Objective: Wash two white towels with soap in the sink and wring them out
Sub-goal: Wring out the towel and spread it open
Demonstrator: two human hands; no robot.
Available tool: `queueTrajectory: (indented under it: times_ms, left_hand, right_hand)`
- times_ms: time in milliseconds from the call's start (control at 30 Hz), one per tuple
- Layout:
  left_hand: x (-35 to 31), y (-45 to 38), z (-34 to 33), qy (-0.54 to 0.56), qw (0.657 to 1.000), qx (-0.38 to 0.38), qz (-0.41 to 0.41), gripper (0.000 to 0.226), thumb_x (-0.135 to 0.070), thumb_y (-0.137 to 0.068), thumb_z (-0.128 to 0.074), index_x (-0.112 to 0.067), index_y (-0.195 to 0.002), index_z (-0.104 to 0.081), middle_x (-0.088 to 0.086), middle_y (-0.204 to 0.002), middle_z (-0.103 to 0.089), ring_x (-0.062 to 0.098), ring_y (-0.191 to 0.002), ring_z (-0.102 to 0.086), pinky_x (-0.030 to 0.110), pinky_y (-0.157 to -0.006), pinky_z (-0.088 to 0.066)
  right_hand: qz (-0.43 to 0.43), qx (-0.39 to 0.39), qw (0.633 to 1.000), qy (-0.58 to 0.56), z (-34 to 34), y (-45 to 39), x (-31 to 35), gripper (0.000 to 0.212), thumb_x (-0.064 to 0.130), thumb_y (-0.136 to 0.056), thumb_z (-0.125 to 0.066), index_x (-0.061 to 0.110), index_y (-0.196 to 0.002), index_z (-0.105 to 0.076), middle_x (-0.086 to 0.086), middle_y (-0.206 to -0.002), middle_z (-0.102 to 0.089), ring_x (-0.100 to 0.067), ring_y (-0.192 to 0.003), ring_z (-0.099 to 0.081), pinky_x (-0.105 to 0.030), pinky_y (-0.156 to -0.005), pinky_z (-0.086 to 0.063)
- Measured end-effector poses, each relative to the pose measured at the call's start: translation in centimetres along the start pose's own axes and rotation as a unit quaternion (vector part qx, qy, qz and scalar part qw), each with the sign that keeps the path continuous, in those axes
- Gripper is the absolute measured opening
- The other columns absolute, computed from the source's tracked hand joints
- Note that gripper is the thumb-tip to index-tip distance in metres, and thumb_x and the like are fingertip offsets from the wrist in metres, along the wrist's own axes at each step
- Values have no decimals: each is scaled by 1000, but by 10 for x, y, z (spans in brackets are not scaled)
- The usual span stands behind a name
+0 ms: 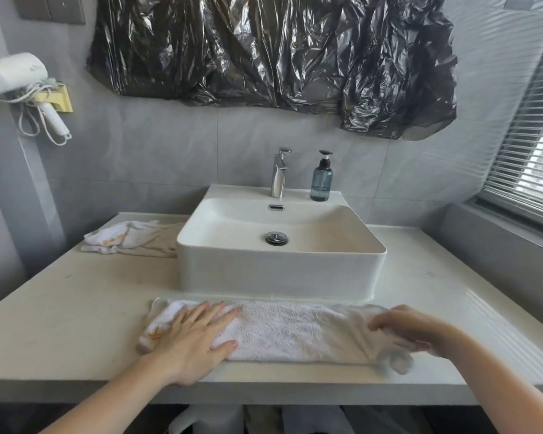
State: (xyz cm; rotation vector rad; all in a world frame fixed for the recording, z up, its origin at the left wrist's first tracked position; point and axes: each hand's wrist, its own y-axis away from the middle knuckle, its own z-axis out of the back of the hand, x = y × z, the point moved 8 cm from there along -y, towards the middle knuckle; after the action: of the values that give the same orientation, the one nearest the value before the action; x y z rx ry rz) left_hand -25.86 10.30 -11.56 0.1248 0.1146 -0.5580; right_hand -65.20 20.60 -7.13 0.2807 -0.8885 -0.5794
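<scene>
**At the table's front edge: towel laid flat**

Before the sink (279,270), one folded white towel (289,333) lies along the table (76,308). My left hand (195,339) presses flat on its left end, fingers spread. My right hand (411,327) pinches the right end, blurred. Second towel (129,238) sits crumpled left of the sink. Soap bottle (321,180) stands beside the tap (279,173).

two bare forearms enter from about 7 and 5 o'clock, uncovered to the frame's edge, no sleeve showing. the left hand (195,339) and right hand (411,328) wear no gloves, rings, watch or bracelet; the right looks motion-blurred.
</scene>
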Motion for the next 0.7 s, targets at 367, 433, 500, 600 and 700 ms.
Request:
queueTrajectory:
  times_ms: [367,433,500,600,700]
  left_hand:
    - [19,23,48,419,890,-182,-7,33,-47,-84,-60,-40,-114,-73,-33,-134,-56,-11,-131,-48,27,-112,-39]
    - [27,35,69,456,857,-238,11,30,-40,-84,-58,-34,-109,-74,-26,-122,-64,-7,-119,-57,23,-100,-44]
    - [44,45,84,497,823,-269,54,31,-41,-84,-54,-32,-107,-74,-18,-113,-70,-4,-107,-63,28,-91,-49]
    - [70,58,96,510,802,-288,119,37,-48,-84,-46,-32,-107,-72,-11,-106,-72,7,-102,-67,43,-90,-56]
    - [86,67,95,488,814,-270,162,44,-55,-81,-47,-32,-113,-67,-10,-113,-68,13,-110,-64,37,-92,-53]
  right_hand:
    - [156,137,962,-179,-84,46,153,27,27,-95,-70,7,-113,-70,-8,-91,-70,-20,-80,-67,-29,-66,-58]
    - [171,148,956,-189,-112,49,186,27,27,-95,-72,6,-111,-73,-8,-91,-71,-20,-79,-68,-30,-66,-59]
    - [172,163,950,-203,-143,52,213,34,27,-95,-73,0,-116,-73,-9,-93,-73,-21,-75,-71,-29,-66,-61]
    - [161,218,941,-203,-188,58,236,40,29,-97,-71,1,-125,-66,-13,-111,-73,-31,-83,-77,-34,-70,-64]
    - [195,216,941,-171,-204,58,240,39,29,-100,-68,7,-131,-60,-10,-123,-69,-30,-95,-77,-38,-70,-64]
